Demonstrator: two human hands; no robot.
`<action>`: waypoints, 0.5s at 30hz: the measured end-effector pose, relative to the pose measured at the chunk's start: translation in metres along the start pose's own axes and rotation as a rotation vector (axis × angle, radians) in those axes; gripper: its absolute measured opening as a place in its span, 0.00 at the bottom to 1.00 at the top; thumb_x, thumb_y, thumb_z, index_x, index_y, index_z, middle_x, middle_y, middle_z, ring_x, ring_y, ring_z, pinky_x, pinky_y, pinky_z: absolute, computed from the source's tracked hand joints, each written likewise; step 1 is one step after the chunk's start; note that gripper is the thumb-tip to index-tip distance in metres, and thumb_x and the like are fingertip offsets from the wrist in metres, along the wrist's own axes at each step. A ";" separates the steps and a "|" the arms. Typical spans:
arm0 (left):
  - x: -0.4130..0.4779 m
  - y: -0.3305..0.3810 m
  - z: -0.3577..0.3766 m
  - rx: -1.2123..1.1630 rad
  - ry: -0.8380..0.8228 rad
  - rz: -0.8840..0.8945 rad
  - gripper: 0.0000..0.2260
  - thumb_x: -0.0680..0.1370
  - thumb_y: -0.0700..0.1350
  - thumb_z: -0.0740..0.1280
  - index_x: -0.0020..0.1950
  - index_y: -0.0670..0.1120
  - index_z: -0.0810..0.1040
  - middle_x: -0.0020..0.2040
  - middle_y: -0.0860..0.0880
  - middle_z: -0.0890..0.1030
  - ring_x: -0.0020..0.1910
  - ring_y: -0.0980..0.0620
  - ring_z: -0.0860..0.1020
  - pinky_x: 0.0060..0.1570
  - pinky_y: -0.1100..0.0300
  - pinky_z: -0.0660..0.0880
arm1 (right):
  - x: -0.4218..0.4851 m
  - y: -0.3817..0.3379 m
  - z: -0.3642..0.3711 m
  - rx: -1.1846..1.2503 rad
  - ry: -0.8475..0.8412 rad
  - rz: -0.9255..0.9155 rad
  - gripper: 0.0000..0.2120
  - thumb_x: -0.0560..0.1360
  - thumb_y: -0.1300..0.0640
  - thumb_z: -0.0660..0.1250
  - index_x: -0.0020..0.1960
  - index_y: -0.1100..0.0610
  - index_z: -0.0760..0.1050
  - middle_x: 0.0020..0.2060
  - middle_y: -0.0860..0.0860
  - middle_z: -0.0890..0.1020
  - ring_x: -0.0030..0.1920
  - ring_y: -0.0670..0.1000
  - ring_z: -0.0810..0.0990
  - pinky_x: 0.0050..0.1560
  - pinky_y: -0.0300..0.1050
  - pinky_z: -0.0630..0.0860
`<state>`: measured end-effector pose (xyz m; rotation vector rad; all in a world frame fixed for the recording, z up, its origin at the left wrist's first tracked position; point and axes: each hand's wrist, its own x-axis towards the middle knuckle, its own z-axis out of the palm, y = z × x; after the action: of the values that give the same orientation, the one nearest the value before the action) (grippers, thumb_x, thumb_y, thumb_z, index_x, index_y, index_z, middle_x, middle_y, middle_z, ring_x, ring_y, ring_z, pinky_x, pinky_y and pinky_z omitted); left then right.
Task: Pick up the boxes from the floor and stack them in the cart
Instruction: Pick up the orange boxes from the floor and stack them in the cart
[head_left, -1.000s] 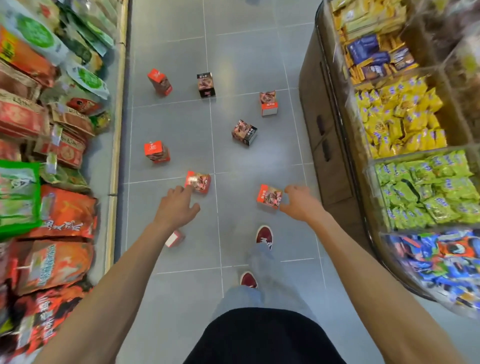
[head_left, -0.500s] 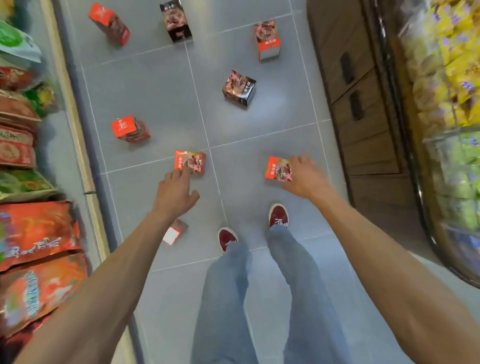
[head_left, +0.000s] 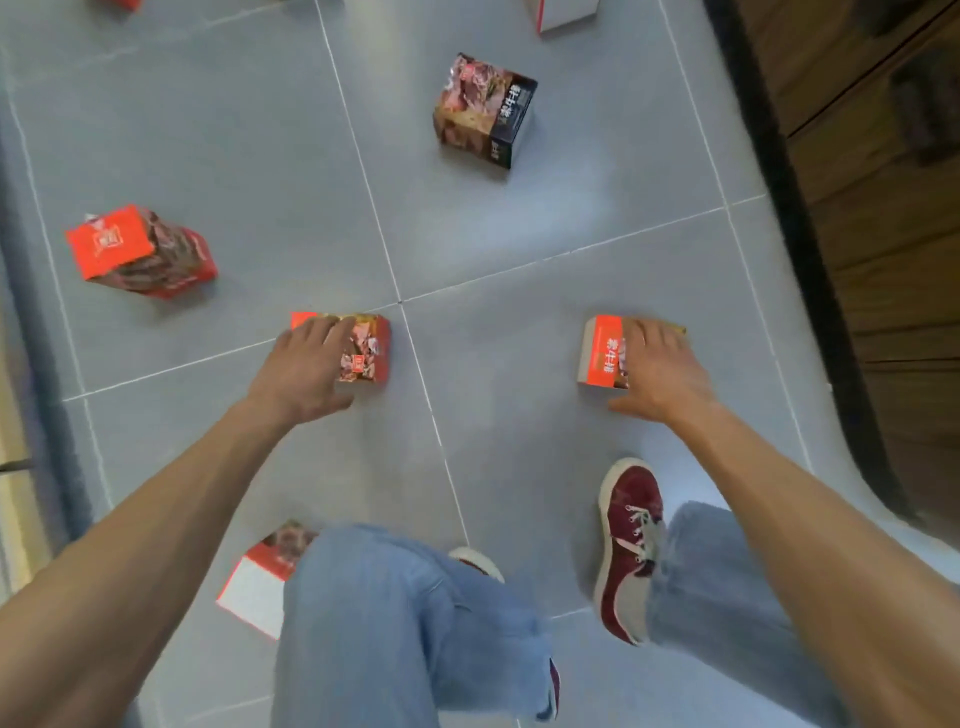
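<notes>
Floor (head_left: 519, 364): smooth grey tile, faint sheen. Boxes (head_left: 485, 111): printed cardboard, slightly glossy. Cabinet (head_left: 883, 260): dark wood grain. Jeans (head_left: 395, 623): blue denim cloth. Shoe (head_left: 626, 545): red canvas, white rubber edge.

perhaps seven boxes (head_left: 485, 111) apart on floor (head_left: 260, 130)
</notes>
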<state>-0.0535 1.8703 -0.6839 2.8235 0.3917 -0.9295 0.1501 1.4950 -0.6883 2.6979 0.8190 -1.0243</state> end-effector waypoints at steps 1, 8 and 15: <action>0.012 -0.009 0.014 0.023 0.010 0.004 0.50 0.63 0.54 0.80 0.79 0.44 0.59 0.74 0.41 0.67 0.73 0.38 0.65 0.69 0.39 0.65 | 0.014 0.003 0.012 -0.012 0.022 -0.003 0.54 0.61 0.44 0.80 0.77 0.61 0.56 0.71 0.58 0.66 0.71 0.60 0.64 0.72 0.54 0.62; 0.069 -0.046 0.076 0.112 0.038 -0.009 0.64 0.56 0.63 0.82 0.82 0.48 0.50 0.79 0.42 0.59 0.77 0.35 0.60 0.71 0.36 0.58 | 0.073 0.018 0.062 -0.114 0.086 -0.034 0.64 0.57 0.37 0.80 0.80 0.63 0.50 0.75 0.60 0.62 0.76 0.63 0.60 0.75 0.59 0.57; 0.099 -0.054 0.098 0.209 0.082 0.078 0.61 0.51 0.63 0.81 0.74 0.34 0.63 0.68 0.34 0.72 0.66 0.32 0.72 0.66 0.39 0.68 | 0.095 0.033 0.081 -0.189 0.137 -0.078 0.61 0.55 0.39 0.78 0.77 0.66 0.57 0.69 0.62 0.69 0.70 0.64 0.67 0.73 0.58 0.60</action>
<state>-0.0471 1.9204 -0.8242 3.0483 0.2014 -0.8896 0.1801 1.4832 -0.8132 2.6143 0.9987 -0.7401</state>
